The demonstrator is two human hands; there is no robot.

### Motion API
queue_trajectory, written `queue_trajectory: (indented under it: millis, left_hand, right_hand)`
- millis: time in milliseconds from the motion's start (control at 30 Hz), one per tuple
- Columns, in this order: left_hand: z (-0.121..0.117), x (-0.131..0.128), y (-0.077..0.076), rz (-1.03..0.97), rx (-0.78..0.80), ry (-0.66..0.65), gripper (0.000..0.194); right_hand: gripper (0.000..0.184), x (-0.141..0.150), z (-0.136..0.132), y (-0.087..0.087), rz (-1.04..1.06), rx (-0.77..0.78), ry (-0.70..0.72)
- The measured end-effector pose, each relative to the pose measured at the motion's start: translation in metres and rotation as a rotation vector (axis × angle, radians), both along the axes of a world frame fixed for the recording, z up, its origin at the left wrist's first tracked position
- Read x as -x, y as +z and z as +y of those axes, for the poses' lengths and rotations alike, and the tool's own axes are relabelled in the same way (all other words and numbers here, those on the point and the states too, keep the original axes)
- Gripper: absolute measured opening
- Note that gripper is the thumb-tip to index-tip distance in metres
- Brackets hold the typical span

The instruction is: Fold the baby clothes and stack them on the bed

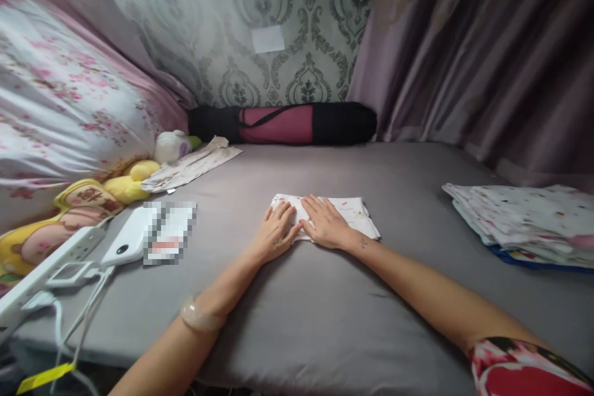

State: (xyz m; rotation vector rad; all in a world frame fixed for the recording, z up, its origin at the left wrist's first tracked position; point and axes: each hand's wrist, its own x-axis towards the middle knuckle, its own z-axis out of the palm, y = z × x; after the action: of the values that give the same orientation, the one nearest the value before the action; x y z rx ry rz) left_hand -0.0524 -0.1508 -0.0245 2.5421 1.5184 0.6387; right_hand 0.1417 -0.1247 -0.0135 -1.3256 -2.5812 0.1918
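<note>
A folded white cloth point(355, 211) with small printed marks lies flat on the grey sheet, near the middle of the view. My left hand point(279, 229) rests palm down on its left end, fingers stretched out. Just beside it, my right hand point(325, 223) is spread flat on the cloth, with its thumb close to the left hand. Both hands press on top and neither grips anything. The cloth's right end shows beyond my right hand, with its layered edges visible; part of its surface is hidden under the palms.
At the right lies a stack of folded printed cloths point(529, 216). On the left are a power strip point(51, 275) with cables, a white device point(132, 235), plush toys point(132, 182) and a loose pale garment point(192, 167). A black and pink long bag point(278, 124) lies along the wall.
</note>
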Motion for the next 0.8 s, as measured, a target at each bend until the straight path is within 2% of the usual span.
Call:
queue_trajectory:
  millis: [133, 200, 333, 433, 533, 600, 667, 800]
  left_hand:
    - [-0.002, 0.003, 0.003, 0.038, -0.011, -0.027, 0.051]
    - [-0.003, 0.003, 0.003, 0.054, -0.036, -0.039, 0.049]
    - [-0.005, 0.002, 0.001, 0.096, -0.049, -0.115, 0.044]
    - [-0.005, 0.003, 0.002, 0.101, -0.031, -0.178, 0.043]
    - [-0.005, 0.005, 0.005, 0.029, -0.07, -0.181, 0.038]
    - [-0.006, 0.007, 0.009, -0.029, -0.113, -0.181, 0.033]
    - [-0.009, 0.007, 0.013, -0.057, -0.151, -0.178, 0.028]
    - [-0.015, 0.001, 0.018, -0.02, -0.138, -0.208, 0.019]
  right_hand:
    - [0.062, -0.009, -0.001, 0.016, 0.009, 0.073, 0.028]
    - [0.063, -0.02, -0.003, 0.021, 0.025, 0.041, -0.021]
    - [0.064, -0.043, -0.005, 0.011, 0.021, 0.0, -0.163]
    - [0.063, -0.051, -0.002, 0.002, 0.033, 0.065, -0.164]
    - [0.058, -0.06, 0.007, 0.008, 0.194, 0.121, -0.146]
    - [0.049, -0.074, 0.014, 0.019, 0.396, 0.093, -0.255]
    - [0.04, -0.094, 0.02, 0.029, 0.552, 0.055, -0.447]
    - [0.03, -0.131, 0.025, 0.037, 0.545, 0.254, -0.678]
